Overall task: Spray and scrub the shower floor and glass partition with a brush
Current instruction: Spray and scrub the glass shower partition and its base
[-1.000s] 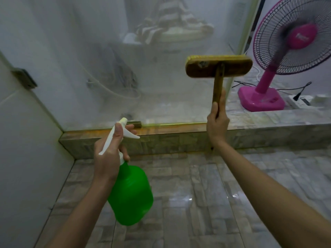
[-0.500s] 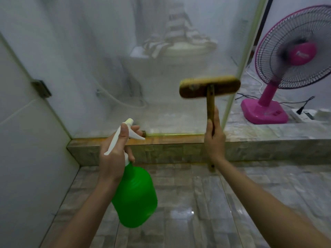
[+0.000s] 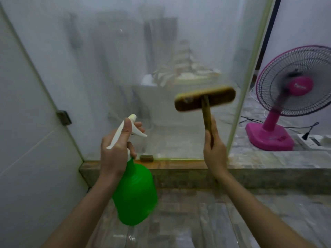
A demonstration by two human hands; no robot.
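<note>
While the glossy tiled shower floor (image 3: 232,221) lies nearest, the left hand (image 3: 114,149) grips the neck of the green spray bottle (image 3: 134,194), fingers curled at the trigger, nozzle facing the glass. The right hand (image 3: 214,151) is clamped round the handle of the brush (image 3: 205,101), its head raised before the hazy glass partition (image 3: 143,59); contact cannot be confirmed. Beyond the glass edge stands a pink fan (image 3: 293,97). Assessment: the glass stage is in hand. The next move calls for a trigger squeeze, then bristles pressed flat and stroked.
</note>
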